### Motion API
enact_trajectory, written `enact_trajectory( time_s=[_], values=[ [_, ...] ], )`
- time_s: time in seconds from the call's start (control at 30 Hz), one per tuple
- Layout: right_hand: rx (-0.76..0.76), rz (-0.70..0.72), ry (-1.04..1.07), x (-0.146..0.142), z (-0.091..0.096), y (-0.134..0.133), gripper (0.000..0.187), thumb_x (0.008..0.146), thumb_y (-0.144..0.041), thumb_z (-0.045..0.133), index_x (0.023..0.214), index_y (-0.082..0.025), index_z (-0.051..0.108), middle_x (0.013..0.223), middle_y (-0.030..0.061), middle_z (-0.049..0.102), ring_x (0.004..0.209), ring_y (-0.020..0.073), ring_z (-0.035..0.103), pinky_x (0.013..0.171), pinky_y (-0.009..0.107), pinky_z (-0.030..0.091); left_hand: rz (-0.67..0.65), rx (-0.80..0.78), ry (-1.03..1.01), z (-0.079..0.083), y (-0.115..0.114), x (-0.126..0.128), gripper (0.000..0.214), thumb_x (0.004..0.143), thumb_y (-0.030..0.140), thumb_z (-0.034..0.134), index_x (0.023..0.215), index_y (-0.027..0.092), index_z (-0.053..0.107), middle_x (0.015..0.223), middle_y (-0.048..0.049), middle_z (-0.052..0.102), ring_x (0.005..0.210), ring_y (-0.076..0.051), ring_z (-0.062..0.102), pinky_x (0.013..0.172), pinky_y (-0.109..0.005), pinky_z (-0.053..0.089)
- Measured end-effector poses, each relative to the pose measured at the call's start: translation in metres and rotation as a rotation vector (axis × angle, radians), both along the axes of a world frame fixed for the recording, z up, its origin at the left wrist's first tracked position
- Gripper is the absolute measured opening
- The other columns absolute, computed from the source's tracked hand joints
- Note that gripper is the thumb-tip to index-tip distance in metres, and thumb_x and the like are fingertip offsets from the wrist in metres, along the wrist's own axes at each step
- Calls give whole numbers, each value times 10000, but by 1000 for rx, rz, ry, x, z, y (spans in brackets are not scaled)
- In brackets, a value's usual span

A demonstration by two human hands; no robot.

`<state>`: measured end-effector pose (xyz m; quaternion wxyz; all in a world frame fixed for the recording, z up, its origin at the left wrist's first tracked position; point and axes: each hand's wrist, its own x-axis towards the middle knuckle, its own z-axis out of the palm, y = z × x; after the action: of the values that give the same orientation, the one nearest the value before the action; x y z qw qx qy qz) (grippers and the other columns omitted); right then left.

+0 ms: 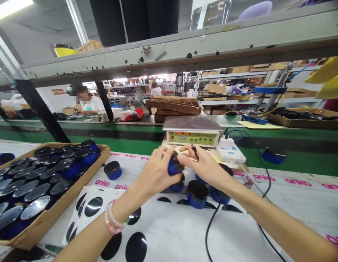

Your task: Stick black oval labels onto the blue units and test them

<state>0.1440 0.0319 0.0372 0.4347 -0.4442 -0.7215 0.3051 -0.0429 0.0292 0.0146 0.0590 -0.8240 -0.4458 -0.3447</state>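
My left hand (159, 167) is closed round a short blue cylinder with a black top (174, 165), tilted above the bench. My right hand (200, 162) is closed beside it, its fingertips at the cylinder's upper edge. A small dark piece (194, 151) shows at the right fingers; its kind is not clear. Under and beside my hands stand several similar blue cylinders (197, 194), one with a black cable near it. White sheets with glossy black round stickers (136, 247) lie in front of me. Another blue cylinder (112, 170) stands left of my left hand.
A cardboard tray (102, 160) full of black-topped blue cylinders sits at left. Ahead are a control box with red digits (192, 137) and a white power adapter (231, 151). Black cable (208, 233) crosses the sheets. Overhead runs a shelf (163, 54); a person (88, 103) sits beyond the green belt.
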Motion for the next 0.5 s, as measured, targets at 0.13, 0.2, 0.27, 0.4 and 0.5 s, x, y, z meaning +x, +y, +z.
enact_trajectory(
  time_s=[0.13, 0.2, 0.27, 0.4, 0.5],
  values=[
    [-11, -137, -147, 47, 6, 2, 396, 790, -601, 526, 856, -223, 425, 985, 63, 588, 818, 221, 606, 675, 323, 490, 346, -128, -32, -19, 16, -76, 521, 820, 392, 550, 1259, 126, 466, 1184, -165, 534, 1068, -317, 573, 900, -453, 475],
    [-16, -207, -230, 75, 2, 5, 392, 790, -601, 511, 838, -224, 417, 969, 72, 589, 808, 240, 613, 658, 335, 479, 439, -214, 17, -28, 21, -111, 450, 752, 399, 608, 1108, 128, 563, 1083, -161, 608, 1064, -364, 578, 953, -525, 421],
    [-20, -244, -331, 95, -9, 8, 368, 778, -567, 502, 883, -220, 441, 883, 61, 578, 776, 253, 614, 653, 348, 465, 490, -284, 77, -32, 23, -129, 398, 683, 382, 659, 995, 139, 612, 1014, -160, 650, 1107, -416, 551, 1031, -607, 303],
    [-21, -221, -569, 103, -32, 19, 299, 768, -491, 515, 863, -214, 456, 733, 20, 524, 672, 232, 567, 625, 337, 420, 448, -366, 132, -31, 30, -108, 482, 813, 467, 543, 1202, 184, 569, 1276, -146, 578, 1262, -359, 461, 1080, -510, 291],
    [-18, -161, -722, 90, -42, 27, 309, 801, -495, 572, 802, -215, 442, 734, 21, 544, 642, 204, 534, 580, 307, 381, 383, -460, 133, -30, 45, -67, 572, 924, 565, 377, 1362, 204, 453, 1265, -127, 590, 1107, -275, 598, 939, -430, 450]
  ],
)
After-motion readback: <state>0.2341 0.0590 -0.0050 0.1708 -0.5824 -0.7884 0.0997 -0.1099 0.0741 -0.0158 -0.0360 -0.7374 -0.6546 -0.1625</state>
